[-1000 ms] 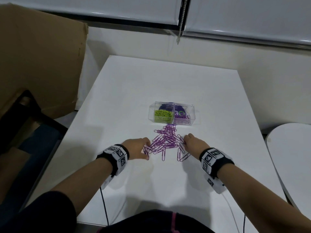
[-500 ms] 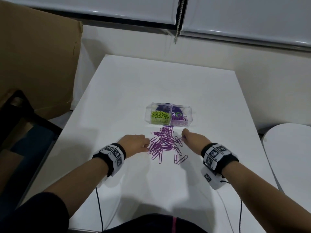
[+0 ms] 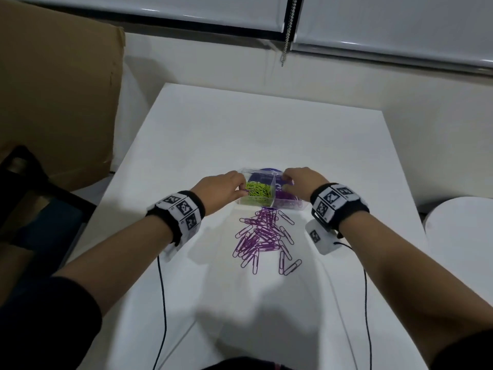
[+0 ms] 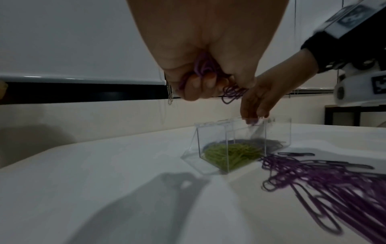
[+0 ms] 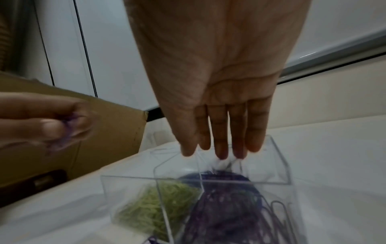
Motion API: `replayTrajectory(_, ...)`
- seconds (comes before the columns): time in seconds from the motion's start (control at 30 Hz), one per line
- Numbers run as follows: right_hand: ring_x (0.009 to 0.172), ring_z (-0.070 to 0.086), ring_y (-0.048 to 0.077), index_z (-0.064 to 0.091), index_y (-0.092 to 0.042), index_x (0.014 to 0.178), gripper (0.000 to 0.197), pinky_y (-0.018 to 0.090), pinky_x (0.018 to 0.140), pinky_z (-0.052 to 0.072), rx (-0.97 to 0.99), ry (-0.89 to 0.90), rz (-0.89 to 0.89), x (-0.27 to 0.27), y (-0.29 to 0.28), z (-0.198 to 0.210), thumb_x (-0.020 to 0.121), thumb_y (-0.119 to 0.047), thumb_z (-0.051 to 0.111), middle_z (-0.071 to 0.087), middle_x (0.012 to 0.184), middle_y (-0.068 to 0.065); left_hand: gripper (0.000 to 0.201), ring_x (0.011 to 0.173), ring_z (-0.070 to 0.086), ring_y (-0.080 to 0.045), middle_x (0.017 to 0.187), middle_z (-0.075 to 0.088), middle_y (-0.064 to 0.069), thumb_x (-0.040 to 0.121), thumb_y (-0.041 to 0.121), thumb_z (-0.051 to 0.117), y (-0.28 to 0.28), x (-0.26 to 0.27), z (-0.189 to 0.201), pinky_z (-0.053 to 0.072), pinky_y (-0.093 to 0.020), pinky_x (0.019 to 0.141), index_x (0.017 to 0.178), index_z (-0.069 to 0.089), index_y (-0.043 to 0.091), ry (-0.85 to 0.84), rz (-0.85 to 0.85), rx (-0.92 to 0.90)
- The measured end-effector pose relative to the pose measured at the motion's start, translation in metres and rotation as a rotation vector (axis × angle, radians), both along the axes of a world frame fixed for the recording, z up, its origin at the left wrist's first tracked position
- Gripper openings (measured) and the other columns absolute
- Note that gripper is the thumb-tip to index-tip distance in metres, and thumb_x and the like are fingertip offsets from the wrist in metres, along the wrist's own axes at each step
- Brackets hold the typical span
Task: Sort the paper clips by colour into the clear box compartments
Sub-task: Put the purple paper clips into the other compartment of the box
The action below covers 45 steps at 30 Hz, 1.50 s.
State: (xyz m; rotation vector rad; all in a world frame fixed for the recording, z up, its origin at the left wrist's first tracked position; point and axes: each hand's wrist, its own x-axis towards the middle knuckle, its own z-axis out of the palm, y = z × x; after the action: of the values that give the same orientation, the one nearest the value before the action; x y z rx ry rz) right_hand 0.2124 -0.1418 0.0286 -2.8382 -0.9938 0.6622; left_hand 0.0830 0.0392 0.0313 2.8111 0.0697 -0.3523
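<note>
A person's left hand [image 4: 208, 66], its grip clamped on a bunch of purple clips [image 4: 231, 92], hangs over the clear box [image 3: 269, 202] on the white bench [image 3: 240, 129]. The right hand [image 5: 219, 99] reaches fingers straight into the purple compartment. More purple clips [image 3: 264, 236] lie before the box. Best carry the bunch past the divider [image 5: 200, 178] before letting go, clear of the green clips [image 3: 257, 190].

White table [image 3: 266, 134] bears clear box [image 3: 289, 205], purple clips [image 3: 262, 236].
</note>
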Motion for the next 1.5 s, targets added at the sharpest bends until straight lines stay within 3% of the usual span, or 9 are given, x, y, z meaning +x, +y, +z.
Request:
replayTrajectory(0.2,0.085,0.061,0.020,0.061,-0.014,0.101,0.020,0.027,0.071,0.047,0.180,-0.100,-0.016,-0.042,-0.047,-0.008,0.094,-0.025,0.045,0.067,0.101,0.003,0.028,0.077,0.049,-0.016,0.110,0.055,-0.003,0.097,0.037,0.040,-0.024,0.049,0.014,0.038,-0.027,0.069,0.106,0.052,0.013,-0.035,-0.175,0.064)
replayTrajectory(0.43,0.113,0.050,0.023,0.048,-0.018,0.127,0.043,0.033,0.087,0.045,-0.022,0.061,0.173,-0.085,-0.091,-0.046,0.086,-0.031,0.056,0.054,0.121,0.002,0.027,0.097,0.058,-0.028,0.116,0.052,-0.010,0.097,0.030,0.043,-0.081,0.100,-0.004,0.040,-0.032,0.074,0.110,0.052,0.009,0.049,-0.327,0.076)
replayTrajectory(0.6,0.099,0.060,0.025,0.055,-0.010,0.120,0.058,0.027,0.083,0.049,0.070,-0.096,0.218,-0.094,-0.095,-0.053,0.069,-0.026,0.075,0.059,0.115,0.008,0.028,0.108,0.057,-0.032,0.125,0.048,-0.013,0.096,0.022,0.046,-0.097,0.114,-0.021,0.043,-0.036,0.085,0.118,0.054,0.007,0.107,-0.376,0.093)
replayTrajectory(0.73,0.122,0.044,0.026,0.032,-0.015,0.141,0.067,0.033,0.103,0.038,0.033,0.039,0.125,-0.095,-0.096,-0.059,0.081,-0.029,0.060,0.039,0.142,0.005,0.034,0.114,0.054,-0.027,0.128,0.052,-0.008,0.095,0.027,0.044,-0.089,0.104,-0.014,0.043,-0.036,0.090,0.126,0.052,0.013,0.016,-0.410,0.126)
replayTrajectory(0.87,0.126,0.039,0.026,0.026,-0.018,0.144,0.081,0.034,0.104,0.035,0.060,0.049,0.097,-0.090,-0.089,-0.065,0.077,-0.039,0.067,0.034,0.145,0.004,0.025,0.092,0.057,-0.022,0.097,0.060,-0.002,0.093,0.028,0.043,-0.075,0.069,-0.010,0.048,-0.033,0.078,0.100,0.062,0.013,-0.031,-0.455,0.085)
replayTrajectory(1.03,0.125,0.038,0.027,0.029,-0.018,0.142,0.078,0.037,0.103,0.036,0.067,0.032,0.097,-0.084,-0.073,-0.068,0.078,-0.041,0.067,0.036,0.144,0.003,0.030,0.111,0.058,-0.025,0.116,0.065,-0.006,0.084,0.025,0.061,-0.060,0.016,-0.034,0.049,-0.037,0.092,0.112,0.065,0.015,-0.193,-0.652,0.229)
replayTrajectory(1.17,0.125,0.039,0.027,0.030,-0.017,0.142,0.071,0.037,0.104,0.036,0.066,0.028,0.130,-0.084,-0.061,-0.069,0.083,-0.034,0.063,0.039,0.142,0.004,0.044,0.098,0.065,-0.026,0.108,0.067,-0.008,0.071,0.028,0.074,-0.055,-0.004,-0.052,0.056,-0.036,0.082,0.112,0.065,0.013,-0.240,-0.598,0.168)
replayTrajectory(1.33,0.133,0.032,0.026,0.022,-0.015,0.147,0.072,0.038,0.111,0.031,0.102,0.039,0.129,-0.085,-0.054,-0.070,0.086,-0.032,0.057,0.031,0.150,0.005,0.083,0.146,0.014,-0.024,0.159,0.008,-0.008,0.088,0.057,0.045,-0.054,-0.021,-0.064,0.016,-0.034,0.119,0.150,0.009,0.015,0.157,-0.326,0.168)
replayTrajectory(1.5,0.133,0.033,0.025,0.020,-0.018,0.147,0.088,0.039,0.110,0.030,0.097,0.088,0.182,-0.088,-0.054,-0.062,0.079,-0.057,0.059,0.034,0.149,0.002,0.076,0.137,0.029,-0.022,0.152,0.026,-0.005,0.087,0.053,0.051,-0.051,-0.027,-0.067,0.028,-0.034,0.114,0.147,0.021,0.017,0.097,-0.294,0.106)
